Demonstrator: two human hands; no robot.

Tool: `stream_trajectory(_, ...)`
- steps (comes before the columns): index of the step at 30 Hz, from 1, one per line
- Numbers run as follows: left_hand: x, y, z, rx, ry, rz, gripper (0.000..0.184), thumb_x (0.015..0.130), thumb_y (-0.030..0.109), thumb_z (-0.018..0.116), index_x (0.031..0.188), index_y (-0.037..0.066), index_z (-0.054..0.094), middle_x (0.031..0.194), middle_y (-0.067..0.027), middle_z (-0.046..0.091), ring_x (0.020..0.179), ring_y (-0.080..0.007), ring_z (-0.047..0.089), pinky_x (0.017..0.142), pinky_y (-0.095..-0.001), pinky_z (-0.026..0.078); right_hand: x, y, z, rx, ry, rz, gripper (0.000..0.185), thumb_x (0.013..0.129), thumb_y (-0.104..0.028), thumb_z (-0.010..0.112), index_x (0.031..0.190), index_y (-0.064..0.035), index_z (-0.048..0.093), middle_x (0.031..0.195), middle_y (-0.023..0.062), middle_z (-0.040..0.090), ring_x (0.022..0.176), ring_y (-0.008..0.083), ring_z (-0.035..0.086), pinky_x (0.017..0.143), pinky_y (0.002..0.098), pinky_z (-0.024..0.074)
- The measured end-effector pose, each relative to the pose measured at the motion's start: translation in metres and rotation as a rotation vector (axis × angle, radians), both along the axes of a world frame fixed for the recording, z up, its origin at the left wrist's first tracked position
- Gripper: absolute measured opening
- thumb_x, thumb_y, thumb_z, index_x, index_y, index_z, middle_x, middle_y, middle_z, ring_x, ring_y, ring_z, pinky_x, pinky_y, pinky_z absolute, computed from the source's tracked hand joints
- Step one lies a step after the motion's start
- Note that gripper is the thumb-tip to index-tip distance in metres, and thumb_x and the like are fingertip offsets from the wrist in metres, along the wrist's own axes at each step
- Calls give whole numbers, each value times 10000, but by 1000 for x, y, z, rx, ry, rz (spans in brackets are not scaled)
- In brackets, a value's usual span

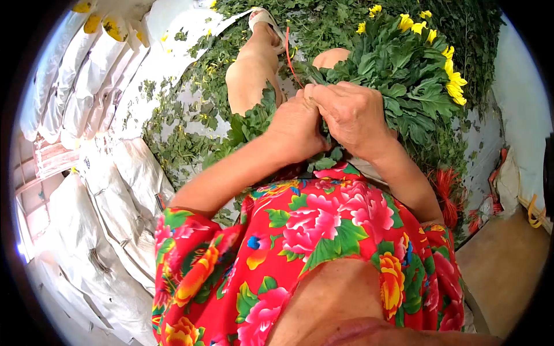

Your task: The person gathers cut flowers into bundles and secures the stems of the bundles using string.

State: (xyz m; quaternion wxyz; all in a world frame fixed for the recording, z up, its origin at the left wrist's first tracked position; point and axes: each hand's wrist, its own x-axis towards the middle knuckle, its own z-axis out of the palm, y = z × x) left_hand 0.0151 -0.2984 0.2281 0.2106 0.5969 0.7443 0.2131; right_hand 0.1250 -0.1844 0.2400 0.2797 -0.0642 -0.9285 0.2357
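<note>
My left hand [295, 128] and my right hand [353, 118] meet in front of my lap, with the fingers of both closed and pressed together. A thin red tie [289, 55] rises from between their fingertips, its free end standing up past my leg. Under and beside my hands lies a bunch of yellow chrysanthemums [398, 75], its leafy stems across my lap and its blooms [455, 81] toward the upper right. More leaves [254, 124] stick out on the left, below my left hand. My fingers hide where the tie meets the stems.
Cut leaves and stems [190, 144] litter the floor around my legs. White wrapped bundles [98, 230] lie along the left, some with yellow flowers showing at their ends. A bundle of red ties [447, 193] hangs at right, near a brown board [502, 271].
</note>
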Motion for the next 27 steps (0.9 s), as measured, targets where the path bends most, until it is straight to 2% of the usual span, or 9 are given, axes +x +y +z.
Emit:
stream_trajectory(2,-18,-5,22,-34,-197,-53,633,711,273,772,1121,-100,467,948,-249,610,871,-415,629,788,-427,530,-1,-1,6,11,-58,-13,57,760,-77,573,796,-99,535,645,72,578,645,285,611,536,407,477)
stream_trajectory(5,-61,13,64,-477,-195,-272,686,801,503,721,1085,-86,512,992,-282,650,925,-398,642,798,-418,513,-4,-1,8,33,-142,13,55,774,-70,570,770,-91,520,646,77,579,654,289,619,533,418,480)
stream_trajectory(9,-91,20,70,-172,332,-333,268,791,248,681,832,-16,657,1005,-199,659,1106,-367,579,882,-393,482,-4,1,6,6,-173,35,96,800,-76,639,806,-70,543,667,114,568,647,320,604,536,427,460)
stream_trajectory(11,-89,14,81,-44,352,-283,224,734,46,695,935,-8,611,1252,-171,522,1034,-367,584,850,-425,473,-4,0,10,-31,-183,21,121,800,-87,658,798,-63,540,674,116,572,645,329,602,545,425,462)
stream_trajectory(16,-62,-11,69,420,314,-246,96,777,96,670,779,4,645,1044,-136,613,919,-287,579,844,-431,481,0,-1,18,-116,-181,4,131,799,-103,681,823,-56,561,684,130,579,653,336,605,555,418,465)
stream_trajectory(18,-51,-24,31,280,-724,-60,157,881,142,622,823,-3,626,980,-120,640,863,-200,578,775,-342,484,2,1,19,-139,-180,14,132,800,-103,684,836,-52,568,685,135,578,649,337,602,556,415,462)
stream_trajectory(21,-37,-29,7,369,-1381,262,248,972,150,504,821,-22,600,966,-85,658,843,-159,560,770,-309,461,3,2,24,-214,-196,13,148,818,-124,668,789,-68,535,668,133,573,654,345,609,555,443,464)
stream_trajectory(26,-31,-21,7,540,-1029,51,246,993,152,487,825,-2,578,880,-69,627,819,-134,536,759,-274,439,0,9,26,-281,-235,35,131,855,-138,653,844,-61,547,701,154,590,669,366,610,567,442,468)
stream_trajectory(27,-29,-24,10,434,-1146,158,247,998,155,485,825,1,572,873,-55,618,818,-123,526,754,-268,434,1,10,27,-277,-234,37,131,855,-138,653,844,-61,547,701,154,590,669,366,610,567,442,468)
